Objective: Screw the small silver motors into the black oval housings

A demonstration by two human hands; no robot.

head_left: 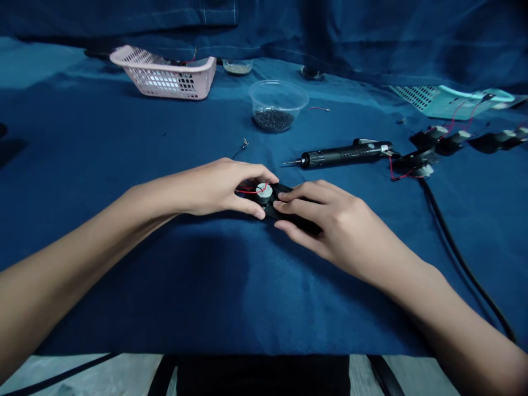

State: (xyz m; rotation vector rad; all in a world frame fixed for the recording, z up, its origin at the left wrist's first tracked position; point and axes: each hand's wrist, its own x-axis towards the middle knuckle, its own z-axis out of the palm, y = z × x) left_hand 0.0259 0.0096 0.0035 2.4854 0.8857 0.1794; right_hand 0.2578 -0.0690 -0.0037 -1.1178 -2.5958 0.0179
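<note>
A black plastic housing (pixel 270 211) lies low on the blue cloth in front of me. On its left part sits a small round motor-like piece (pixel 264 191) with a white top and thin red and black wires. My left hand (pixel 225 186) curves round the left end, thumb and fingers closed on both sides of it. The fingers of my right hand (pixel 336 217) press on the housing's right part, with the thumb at its near edge. Much of the housing is hidden under that hand. Beyond the hands lies a black electric screwdriver (pixel 344 156), its bit pointing left.
Beyond the hands stands a clear tub (pixel 278 99) of small dark screws. A pink basket (pixel 173 82) is at back left, a teal basket (pixel 449 104) at back right. Several similar black pieces (pixel 451 144) with wires lie at right, near a black cable (pixel 457 253).
</note>
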